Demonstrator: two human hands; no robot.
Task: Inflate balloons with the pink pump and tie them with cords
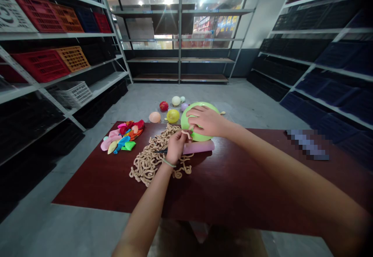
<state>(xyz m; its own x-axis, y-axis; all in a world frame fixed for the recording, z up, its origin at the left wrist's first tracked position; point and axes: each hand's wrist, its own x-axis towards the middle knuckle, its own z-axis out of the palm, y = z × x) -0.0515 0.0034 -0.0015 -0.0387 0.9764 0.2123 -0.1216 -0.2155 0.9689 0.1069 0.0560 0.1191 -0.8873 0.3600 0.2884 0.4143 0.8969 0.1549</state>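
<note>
An inflated green balloon [185,122] is in front of me above the table's far edge. My right hand [202,120] lies over its near side, fingers bent around it near the neck. Just left of it, my left hand [176,146] is closed in a pinch on a short tan rubber band [187,134] by the balloon's neck. Under and beside my left hand lies a pink balloon pump [199,147] with a dark pointed nozzle [161,151]. A heap of curly tan rubber bands [145,165] spreads on the table around my left hand. The balloon's knot or mouth is hidden by my fingers.
Flat coloured balloons [121,138] lie at the left of the dark red table [96,185]. Several small inflated balloons, one yellow [173,116], are on the floor beyond. A blurred-out object [309,144] is at right. Shelves with crates [43,66] line the sides.
</note>
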